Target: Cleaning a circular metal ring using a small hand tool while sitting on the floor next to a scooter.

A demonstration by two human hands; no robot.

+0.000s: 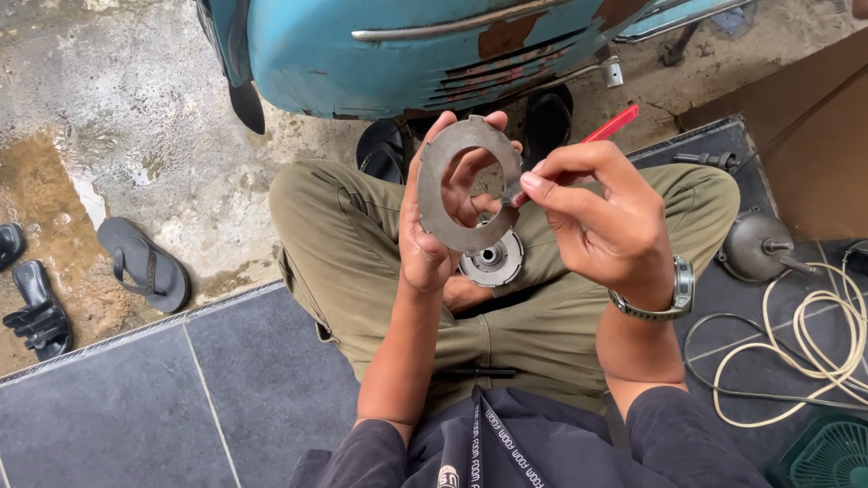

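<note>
Wet concrete ground [136, 99] meets dark grey floor tiles [226, 389] where a person sits cross-legged in olive trousers [362, 271]. Above the lap, the flat grey metal ring plate with small notched tabs on its rim [443, 194] is held upright in the left hand [425, 239], whose fingers curl behind it and show through its round opening while the thumb presses the front lower edge, clamped on the plate. At the plate's right inner edge the right hand [597, 217] pinches a thin red-handled tool [613, 125], fingers closed tight around it, its tip touching the ring. Just below the plate, resting on the lap, lies a round silver metal hub with a central hole [493, 260]. Beyond the plate stands a worn blue painted scooter body with rust patches [425, 50]. Left of the plate, well apart, lie dark sandals [145, 267]. Right of it sit a grey domed metal part [755, 246] and a coiled cream cable [818, 343]
</note>
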